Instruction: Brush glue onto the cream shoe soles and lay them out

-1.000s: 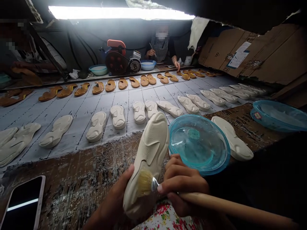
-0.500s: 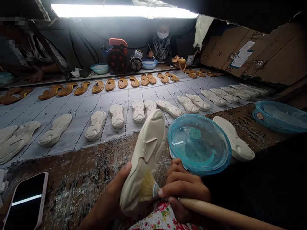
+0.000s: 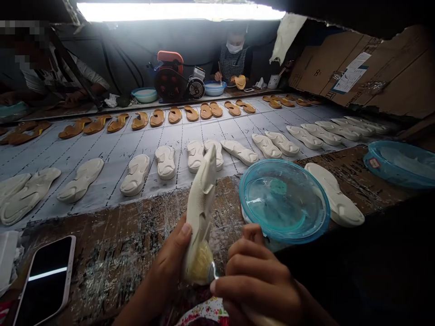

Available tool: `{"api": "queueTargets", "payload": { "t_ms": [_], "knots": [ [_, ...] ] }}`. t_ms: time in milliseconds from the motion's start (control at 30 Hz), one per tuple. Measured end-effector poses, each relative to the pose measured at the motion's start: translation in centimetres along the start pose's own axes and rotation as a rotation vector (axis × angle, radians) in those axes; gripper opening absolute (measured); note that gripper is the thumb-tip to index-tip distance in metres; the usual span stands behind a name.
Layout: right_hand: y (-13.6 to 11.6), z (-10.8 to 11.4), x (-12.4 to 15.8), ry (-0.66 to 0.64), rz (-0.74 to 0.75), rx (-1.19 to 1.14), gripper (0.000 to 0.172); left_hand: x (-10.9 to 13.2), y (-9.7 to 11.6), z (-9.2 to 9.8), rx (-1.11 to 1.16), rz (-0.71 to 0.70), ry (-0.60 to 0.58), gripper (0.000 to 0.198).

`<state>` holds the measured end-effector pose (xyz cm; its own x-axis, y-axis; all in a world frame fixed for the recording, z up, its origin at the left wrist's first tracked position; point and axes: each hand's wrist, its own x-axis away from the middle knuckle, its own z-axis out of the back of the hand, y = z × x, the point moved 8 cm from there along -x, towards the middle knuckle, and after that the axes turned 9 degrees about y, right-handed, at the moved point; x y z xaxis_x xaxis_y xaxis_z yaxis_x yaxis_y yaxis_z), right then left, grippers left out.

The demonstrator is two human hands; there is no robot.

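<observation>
A cream shoe sole (image 3: 201, 199) stands nearly on edge, its toe end up, with my left hand (image 3: 173, 253) closed round its left side. My right hand (image 3: 258, 276) grips a brush with a pale wooden handle (image 3: 261, 318). The brush's yellow bristles (image 3: 201, 262) press against the lower part of the sole. Just beyond my right hand sits a round blue bowl (image 3: 283, 201) with a clear lid or film over it and whitish liquid visible. Another cream sole (image 3: 335, 194) lies right of the bowl.
Cream soles (image 3: 135, 174) and brown soles (image 3: 175, 114) lie in rows on a white lined belt (image 3: 102, 147). A phone (image 3: 47, 280) lies at left. Beyond are a motor (image 3: 170, 79), a masked person (image 3: 234, 59) and another person at left. A second blue bowl (image 3: 401, 163) is at right.
The held sole has turned from showing its broad face to nearly edge-on. My right hand and the brush have shifted slightly, the handle now pointing more downward. The masked person's hands have moved.
</observation>
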<state>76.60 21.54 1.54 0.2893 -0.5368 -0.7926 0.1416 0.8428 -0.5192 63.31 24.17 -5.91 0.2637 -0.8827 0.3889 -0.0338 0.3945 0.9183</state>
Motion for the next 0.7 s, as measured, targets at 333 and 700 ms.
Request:
{"api": "queueTargets", "payload": {
  "t_ms": [333, 700],
  "knots": [
    [2.5, 2.7, 1.9, 0.141, -0.073, 0.006, 0.017, 0.2, -1.0, -2.9, 0.568, 0.485, -0.121, 0.038],
    [12.5, 10.9, 7.1, 0.410, -0.765, 0.371, 0.019, -3.1, -2.0, -1.6, 0.952, 0.250, -0.453, 0.034]
  ]
}}
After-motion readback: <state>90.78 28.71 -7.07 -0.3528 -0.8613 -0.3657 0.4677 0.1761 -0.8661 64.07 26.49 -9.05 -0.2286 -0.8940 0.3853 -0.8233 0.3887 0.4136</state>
